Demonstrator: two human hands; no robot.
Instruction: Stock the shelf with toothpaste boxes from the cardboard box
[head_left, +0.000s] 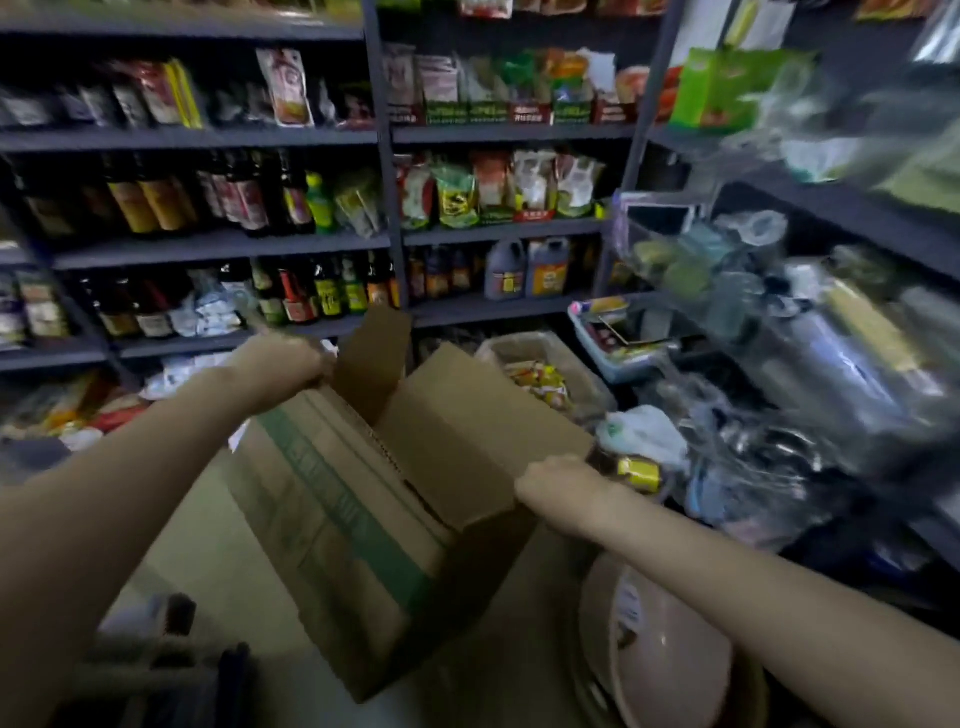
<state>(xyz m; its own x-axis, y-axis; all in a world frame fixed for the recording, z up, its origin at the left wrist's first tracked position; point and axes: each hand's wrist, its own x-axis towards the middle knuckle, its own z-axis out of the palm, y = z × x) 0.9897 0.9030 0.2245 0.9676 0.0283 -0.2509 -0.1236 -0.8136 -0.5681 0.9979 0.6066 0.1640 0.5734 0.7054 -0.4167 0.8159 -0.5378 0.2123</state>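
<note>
Gripping a tilted cardboard box (363, 519), left hand (283, 364) far end, right hand (556, 480) near

Small grocery shop, dark metal shelves (218, 244) packed with sauce bottles (150, 200), snack packets (457, 195)

Dark sauce bottles (156, 200) in rows; snack packets (498, 189) beside them.

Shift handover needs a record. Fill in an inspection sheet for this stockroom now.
Surface: pale floor, bare where visible.
Job's things: cardboard box held up, flaps open; toothpaste boxes not visible.
Clutter: pink basins lower right; plastic bags beside the box.
Grippers: left hand grips the box's far edge; right hand grips a flap.
Cables: nothing seen.
Surroundings: dark shelves of bottles and packets.
</note>
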